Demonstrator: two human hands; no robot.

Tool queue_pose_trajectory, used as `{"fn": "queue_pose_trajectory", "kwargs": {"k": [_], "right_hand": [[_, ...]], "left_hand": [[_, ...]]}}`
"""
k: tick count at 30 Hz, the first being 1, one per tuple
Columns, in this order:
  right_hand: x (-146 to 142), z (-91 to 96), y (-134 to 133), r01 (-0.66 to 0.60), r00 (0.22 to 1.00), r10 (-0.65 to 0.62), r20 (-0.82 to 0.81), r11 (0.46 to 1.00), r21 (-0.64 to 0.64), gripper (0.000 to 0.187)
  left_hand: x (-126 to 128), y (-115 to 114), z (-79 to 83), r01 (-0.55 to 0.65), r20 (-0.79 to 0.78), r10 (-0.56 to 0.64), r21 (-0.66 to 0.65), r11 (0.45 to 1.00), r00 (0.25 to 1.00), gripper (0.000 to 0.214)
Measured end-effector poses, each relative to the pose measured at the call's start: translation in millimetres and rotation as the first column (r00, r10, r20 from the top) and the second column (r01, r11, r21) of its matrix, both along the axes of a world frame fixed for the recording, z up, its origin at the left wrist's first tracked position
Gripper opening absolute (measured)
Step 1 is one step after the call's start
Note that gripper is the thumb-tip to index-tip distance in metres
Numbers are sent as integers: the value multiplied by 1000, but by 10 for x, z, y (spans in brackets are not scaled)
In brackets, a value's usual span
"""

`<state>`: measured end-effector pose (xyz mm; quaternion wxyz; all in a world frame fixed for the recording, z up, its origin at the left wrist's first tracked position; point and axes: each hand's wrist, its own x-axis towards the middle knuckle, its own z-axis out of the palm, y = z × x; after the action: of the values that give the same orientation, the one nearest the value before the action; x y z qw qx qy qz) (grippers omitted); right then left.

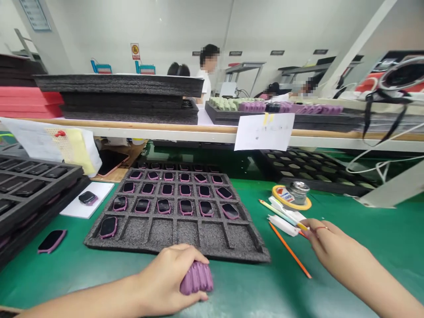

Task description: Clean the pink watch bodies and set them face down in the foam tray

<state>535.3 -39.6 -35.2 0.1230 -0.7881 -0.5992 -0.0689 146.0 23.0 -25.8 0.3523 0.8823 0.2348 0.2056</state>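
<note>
At the tray (172,234) edge, crosswise purple straps (197,278) are clamped by the left hand (168,276); the right hand's (331,245) fingers are together.

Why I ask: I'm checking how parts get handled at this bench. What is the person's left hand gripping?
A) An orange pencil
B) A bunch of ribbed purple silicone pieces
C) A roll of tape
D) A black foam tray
B: the left hand is closed around ribbed purple silicone pieces, which it holds down near the green mat.
</note>
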Motion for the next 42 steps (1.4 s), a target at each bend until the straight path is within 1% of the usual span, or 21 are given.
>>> {"fn": "queue_pose_trajectory", "kwargs": {"k": [2, 4, 5, 6, 7, 8, 9, 11, 13, 15, 17, 20, 23, 25, 26, 29, 30, 33, 34, 38, 42], "right_hand": [[-148, 13, -59, -51, 997, 56, -57, 995, 89, 22], [-353, 68, -111, -99, 985, 121, -122, 981, 169, 34], [-467, 107, -135, -126, 976, 158, -150, 971, 201, 40], [-582, 148, -157, -149, 967, 189, -172, 963, 225, 45], [-693, 186, -179, -191, 954, 240, -182, 949, 251, 48], [-794, 218, -199, -235, 940, 293, -175, 928, 290, 49], [-885, 241, -218, -280, 928, 343, -147, 900, 334, 50], [-1029, 252, -255, -373, 904, 425, -51, 840, 393, 49], [-1142, 225, -297, -448, 880, 474, 35, 804, 390, 47], [-1245, 178, -342, -498, 859, 505, 83, 789, 358, 44], [-1333, 132, -373, -533, 840, 533, 98, 779, 329, 42], [-1359, 104, -354, -539, 842, 511, 174, 784, 306, 43], [-1246, 134, -284, -451, 889, 383, 251, 826, 339, 46], [-1190, 165, -262, -402, 912, 326, 250, 835, 375, 45], [-1190, 177, -263, -409, 910, 341, 237, 833, 373, 46], [-1269, 183, -286, -493, 870, 457, 187, 807, 325, 49], [-1296, 178, -290, -501, 866, 465, 187, 805, 318, 50], [-1319, 164, -279, -435, 899, 376, 227, 829, 351, 48], [-1314, 161, -272, -424, 905, 368, 216, 831, 360, 47], [-1304, 154, -251, -484, 874, 467, 134, 812, 326, 49], [-1309, 150, -243, -428, 904, 389, 178, 834, 349, 47]], "left_hand": [[-66, -18, 48, -54, -1, 54, -122, 991, 999, 45], [-82, 1, 82, -125, 23, 133, -225, 966, 991, 44], [-71, 16, 88, -135, 62, 154, -239, 962, 986, 43], [-48, 29, 84, -115, 116, 145, -229, 967, 983, 41], [-17, 38, 70, -71, 172, 106, -199, 977, 979, 40], [19, 40, 46, -6, 210, 41, -166, 986, 977, 40], [56, 36, 15, 58, 223, -26, -140, 988, 975, 41], [122, 13, -57, 149, 185, -125, -121, 981, 975, 43], [168, -10, -123, 187, 105, -175, -129, 974, 979, 44], [191, -17, -166, 195, 47, -191, -144, 970, 981, 44], [196, -8, -185, 197, 34, -194, -169, 966, 980, 41], [191, 17, -183, 204, 32, -201, -196, 959, 979, 40], [185, 34, -170, 219, 12, -221, -186, 958, 975, 42], [182, 39, -164, 228, 6, -231, -179, 957, 973, 43], [181, 41, -162, 231, 5, -234, -177, 957, 972, 43], [179, 45, -157, 228, 0, -231, -171, 959, 973, 40], [180, 46, -153, 226, -2, -230, -171, 959, 973, 40], [186, 51, -140, 229, -6, -234, -188, 955, 972, 40], [189, 53, -135, 233, -3, -238, -199, 952, 971, 40], [195, 55, -124, 236, 10, -240, -221, 946, 971, 40], [193, 52, -119, 211, -3, -218, -241, 947, 976, 40]]}}
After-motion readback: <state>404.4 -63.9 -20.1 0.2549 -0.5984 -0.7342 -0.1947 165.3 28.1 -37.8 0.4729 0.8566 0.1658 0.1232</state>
